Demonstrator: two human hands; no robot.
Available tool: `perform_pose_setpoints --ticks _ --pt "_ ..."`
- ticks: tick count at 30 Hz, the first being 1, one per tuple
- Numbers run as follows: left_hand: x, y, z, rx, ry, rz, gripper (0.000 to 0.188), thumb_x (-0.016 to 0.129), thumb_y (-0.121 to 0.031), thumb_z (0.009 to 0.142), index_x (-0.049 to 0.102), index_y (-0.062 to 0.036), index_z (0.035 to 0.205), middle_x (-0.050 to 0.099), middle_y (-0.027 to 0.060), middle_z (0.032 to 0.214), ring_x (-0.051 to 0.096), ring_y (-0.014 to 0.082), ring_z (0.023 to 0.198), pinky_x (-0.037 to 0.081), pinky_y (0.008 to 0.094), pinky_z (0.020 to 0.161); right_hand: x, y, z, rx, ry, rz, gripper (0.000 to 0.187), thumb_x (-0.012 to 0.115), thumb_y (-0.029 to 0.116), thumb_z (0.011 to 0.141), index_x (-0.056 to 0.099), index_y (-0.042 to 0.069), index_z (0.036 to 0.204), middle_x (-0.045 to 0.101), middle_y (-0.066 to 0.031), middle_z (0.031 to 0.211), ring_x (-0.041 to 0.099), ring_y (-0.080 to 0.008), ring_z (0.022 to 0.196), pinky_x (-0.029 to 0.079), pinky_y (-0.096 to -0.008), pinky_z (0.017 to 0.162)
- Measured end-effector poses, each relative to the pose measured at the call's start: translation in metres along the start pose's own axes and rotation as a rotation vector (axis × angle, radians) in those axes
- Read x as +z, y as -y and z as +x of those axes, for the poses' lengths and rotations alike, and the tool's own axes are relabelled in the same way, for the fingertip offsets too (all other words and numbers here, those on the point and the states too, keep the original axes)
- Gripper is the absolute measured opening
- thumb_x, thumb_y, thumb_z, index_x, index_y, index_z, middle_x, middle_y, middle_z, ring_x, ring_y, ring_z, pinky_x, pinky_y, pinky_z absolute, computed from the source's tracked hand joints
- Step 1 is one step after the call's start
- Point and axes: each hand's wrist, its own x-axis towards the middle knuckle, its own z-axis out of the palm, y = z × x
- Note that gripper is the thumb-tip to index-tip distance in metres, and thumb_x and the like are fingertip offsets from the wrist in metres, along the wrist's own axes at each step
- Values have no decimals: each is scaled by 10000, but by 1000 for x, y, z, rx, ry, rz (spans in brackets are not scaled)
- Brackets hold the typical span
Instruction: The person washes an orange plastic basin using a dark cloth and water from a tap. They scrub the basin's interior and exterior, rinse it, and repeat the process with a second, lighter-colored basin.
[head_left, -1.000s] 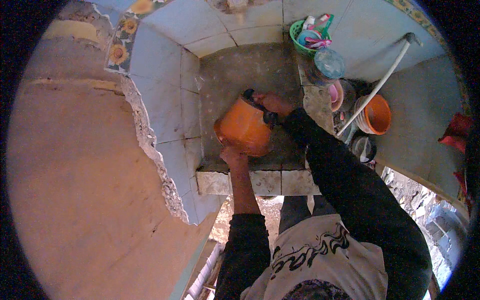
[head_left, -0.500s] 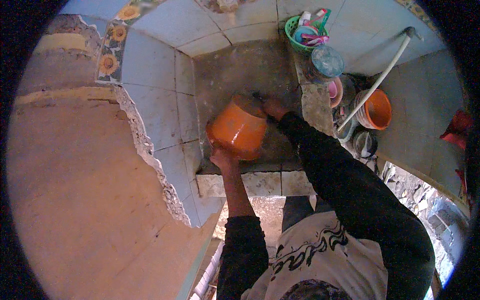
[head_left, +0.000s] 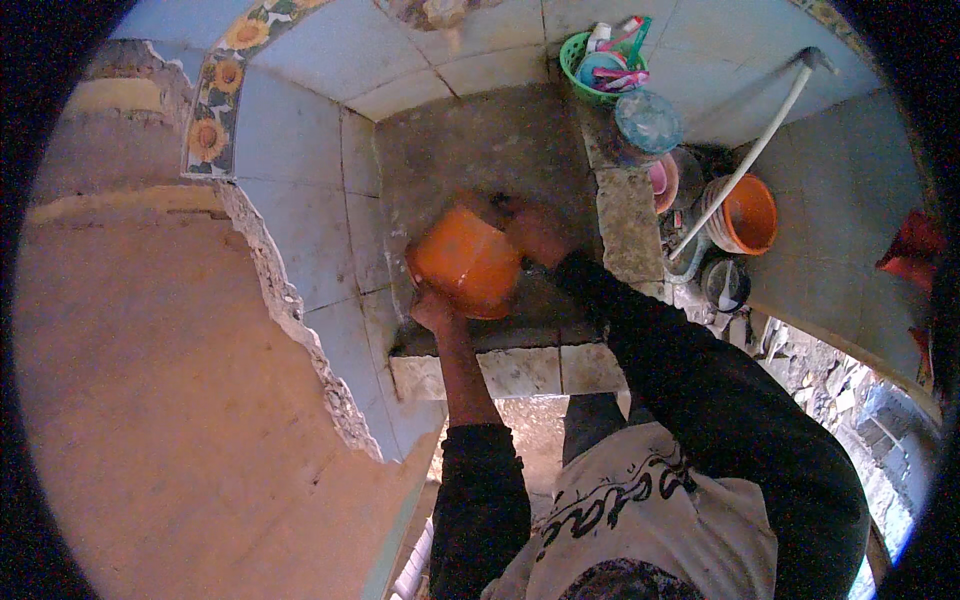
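A wet orange bucket (head_left: 466,262) lies tipped over in the grey concrete basin (head_left: 480,140), wider rim toward my left side. My left hand (head_left: 434,312) is closed on that rim at its near left edge. Against the far right end of the bucket is my right hand (head_left: 540,232), smeared by motion. Something small and dark shows at its fingers, too blurred to name. Whether the right fingers are closed on it I cannot make out.
On the basin's right ledge (head_left: 628,225) stand a green basket (head_left: 572,66) of toiletries and a lidded clear tub (head_left: 648,122). Further right are an orange-lined bucket (head_left: 748,215) and a slanting white pipe (head_left: 745,165). A broken-edged tiled wall (head_left: 300,220) borders the left.
My right hand has shifted slightly nearer along the bucket's end and is more blurred. The bucket has turned a little, with my left hand still on its rim.
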Motion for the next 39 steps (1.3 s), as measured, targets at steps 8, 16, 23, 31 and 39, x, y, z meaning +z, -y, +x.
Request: perform_pose_setpoints --ticks 8,16,23,31,39 --pt "6 -3 -2 11 339 380 539 663 -352 943 546 -86 1398 728 95 1238 719 298 1094 595 429 863 -5 -30 8 -249 -103 -301 326 681 219 905 738 102 1203 734 -179 1024 700 -347 946 562 -455 854" --pt "8 -35 -2 400 91 -80 501 670 -379 936 607 -96 1345 727 92 1252 717 293 1115 593 445 914 -33 -68 37 84 -126 -512 241 670 280 917 793 118 1047 744 -187 874 703 -367 845 550 -477 843" --pt "-24 -26 -11 61 521 592 537 661 -459 932 586 -149 1363 741 61 1209 767 256 971 626 454 819 23 -10 -1 -123 18 -118 277 683 294 933 775 91 1098 754 -135 959 709 -312 870 550 -418 859" --pt "-9 -19 -18 31 382 224 739 767 -496 800 568 -132 1411 714 103 1250 709 308 1097 586 479 892 2 -46 -23 -116 140 242 251 667 189 962 754 55 1156 774 -136 1026 718 -202 913 558 -369 854" --pt "-31 5 -12 -66 284 -663 706 746 -467 845 551 -129 1434 661 136 1366 647 362 1215 547 465 995 11 -73 3 -106 -66 -499 237 644 167 932 773 90 1116 753 -155 930 717 -327 841 575 -471 821"
